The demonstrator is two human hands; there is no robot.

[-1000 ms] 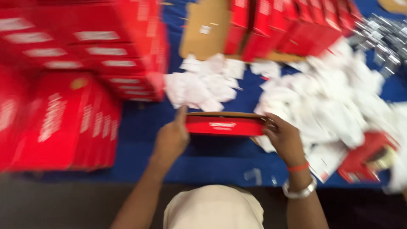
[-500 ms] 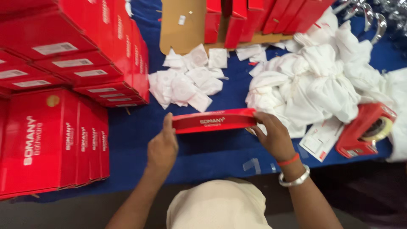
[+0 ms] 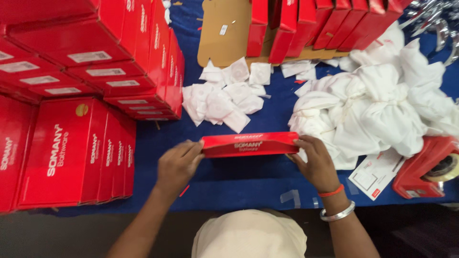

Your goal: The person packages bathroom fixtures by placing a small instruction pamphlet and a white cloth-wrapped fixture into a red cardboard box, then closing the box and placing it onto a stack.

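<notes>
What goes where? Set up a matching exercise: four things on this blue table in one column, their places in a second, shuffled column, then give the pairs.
1. flat red box
2. tape dispenser
3. stacked red boxes
4. brown cardboard sheet

A. far left of the table
B. between the left hand and right hand
C. far side, under upright red cartons
D. right edge, beside the white cloth bags

Pairs: 1-B, 2-D, 3-A, 4-C

Bright, even overhead light, soft shadows, sharp centre, slight stretching toward the edges.
</notes>
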